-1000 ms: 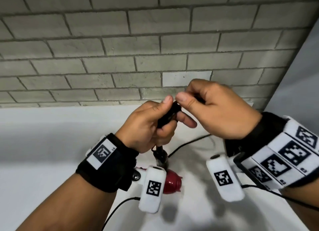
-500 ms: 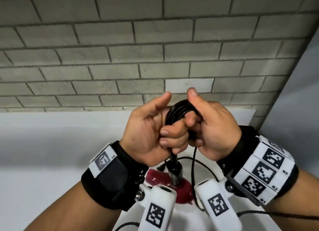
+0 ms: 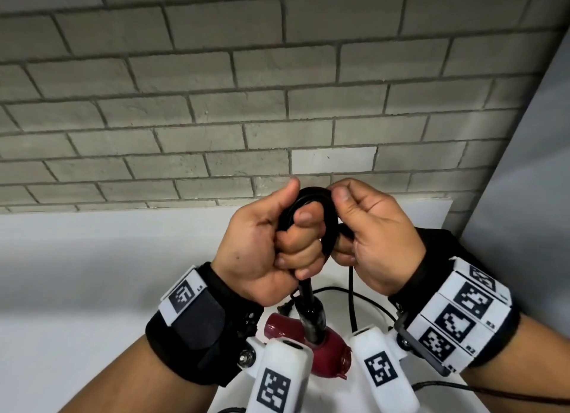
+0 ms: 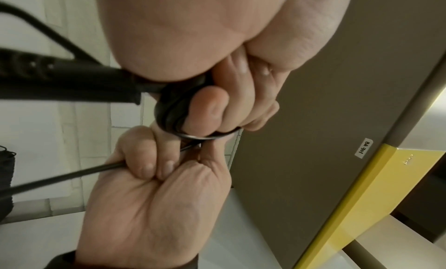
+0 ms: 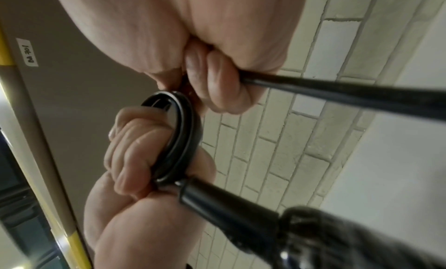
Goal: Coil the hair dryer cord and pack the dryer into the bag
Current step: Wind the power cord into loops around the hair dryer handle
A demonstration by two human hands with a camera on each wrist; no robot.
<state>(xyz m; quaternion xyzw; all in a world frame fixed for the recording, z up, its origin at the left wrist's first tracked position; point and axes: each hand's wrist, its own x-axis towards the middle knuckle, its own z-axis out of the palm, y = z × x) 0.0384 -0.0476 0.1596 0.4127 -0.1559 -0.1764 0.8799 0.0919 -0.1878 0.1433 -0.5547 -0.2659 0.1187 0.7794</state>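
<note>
Head view: left hand [image 3: 271, 246] (fisted) grips cord [image 3: 311, 197].

The red hair dryer [image 3: 327, 348] is mostly hidden behind the wrist cameras. Its black cord [image 3: 351, 301] disappears into the right hand [image 3: 379, 240], its plug unseen.
</note>
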